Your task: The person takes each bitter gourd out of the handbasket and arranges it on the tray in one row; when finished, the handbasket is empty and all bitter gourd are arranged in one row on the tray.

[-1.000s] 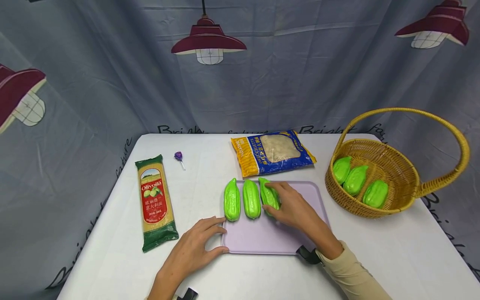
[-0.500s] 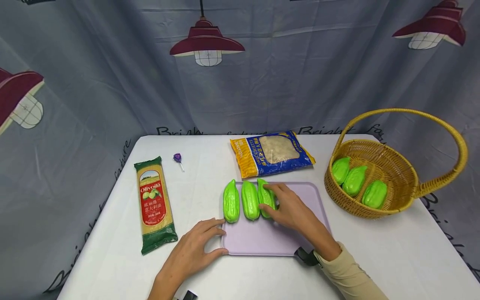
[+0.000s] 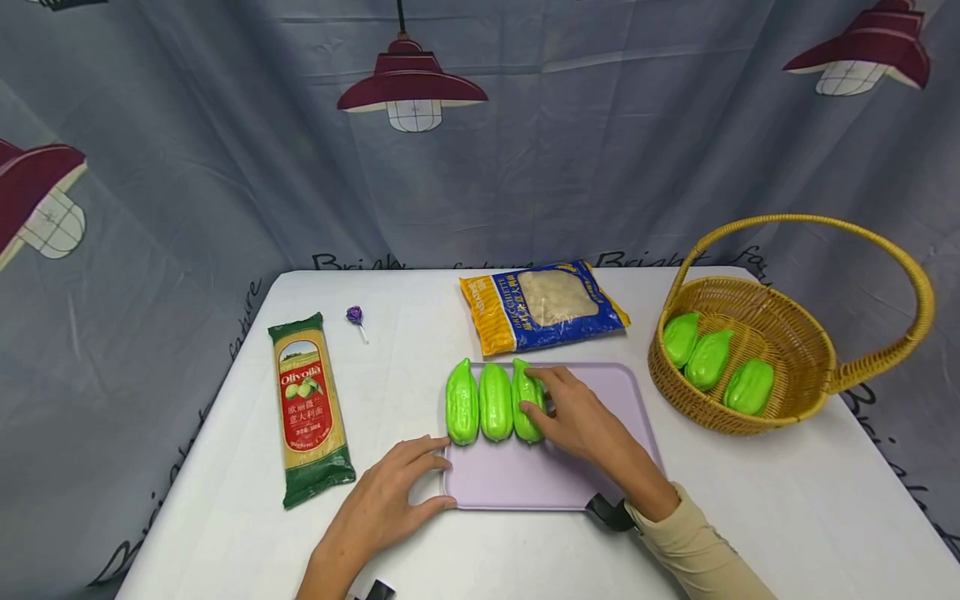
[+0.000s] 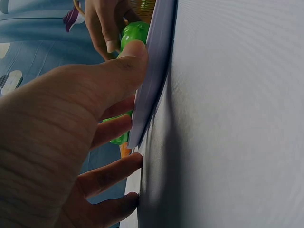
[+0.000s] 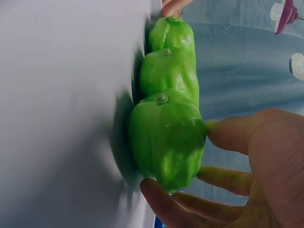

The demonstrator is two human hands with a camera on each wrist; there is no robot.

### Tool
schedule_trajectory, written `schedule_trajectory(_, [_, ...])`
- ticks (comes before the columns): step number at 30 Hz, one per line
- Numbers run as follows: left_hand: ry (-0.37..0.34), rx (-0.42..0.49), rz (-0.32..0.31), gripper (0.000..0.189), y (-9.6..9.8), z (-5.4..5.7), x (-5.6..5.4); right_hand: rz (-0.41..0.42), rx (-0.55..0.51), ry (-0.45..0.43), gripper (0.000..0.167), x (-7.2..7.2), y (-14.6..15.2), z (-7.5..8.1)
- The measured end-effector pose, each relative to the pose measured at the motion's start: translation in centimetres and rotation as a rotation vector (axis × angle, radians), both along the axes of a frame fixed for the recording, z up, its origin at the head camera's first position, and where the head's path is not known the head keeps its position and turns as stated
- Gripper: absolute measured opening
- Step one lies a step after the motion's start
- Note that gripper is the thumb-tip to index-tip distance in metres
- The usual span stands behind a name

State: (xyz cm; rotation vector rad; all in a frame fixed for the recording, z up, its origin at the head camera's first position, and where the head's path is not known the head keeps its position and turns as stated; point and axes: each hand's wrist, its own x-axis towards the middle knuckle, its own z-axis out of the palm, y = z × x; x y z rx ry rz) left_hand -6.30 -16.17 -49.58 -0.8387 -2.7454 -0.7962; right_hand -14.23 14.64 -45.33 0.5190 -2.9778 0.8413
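Note:
Three bright green bitter melons lie side by side at the far left of a lilac tray (image 3: 517, 483): a left one (image 3: 462, 403), a middle one (image 3: 495, 403) and a right one (image 3: 522, 398). My right hand (image 3: 581, 417) holds the right bitter melon from its right side, thumb and fingertips on its skin. In the right wrist view this melon (image 5: 164, 137) is pressed up against its neighbour (image 5: 171, 73). My left hand (image 3: 390, 492) rests at the tray's near left corner, thumb and fingertips touching the edge, fingers relaxed.
A wicker basket (image 3: 690, 408) with three green bitter melons stands at the right, its tall handle arching up. Behind the tray lies a blue and yellow pasta bag (image 3: 547, 307). A spaghetti pack (image 3: 311, 408) and a purple lollipop (image 3: 356, 317) lie at the left.
My right hand has slid the right bitter melon leftward along the tray, and the middle one has shifted slightly left too. The gaps between the three have narrowed. My left hand stays put.

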Motion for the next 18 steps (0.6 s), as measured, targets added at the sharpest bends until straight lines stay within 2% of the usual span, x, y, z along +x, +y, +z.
schedule_trajectory(6, [-0.005,-0.002,0.003,0.043,0.04,0.02,0.0,-0.012,0.018,-0.025,0.058,0.04,0.14,0.21])
schedule_trajectory(18, [-0.004,0.009,-0.005,0.042,0.0,-0.06,0.01,-0.013,0.014,-0.019,0.056,0.13,0.99,0.49])
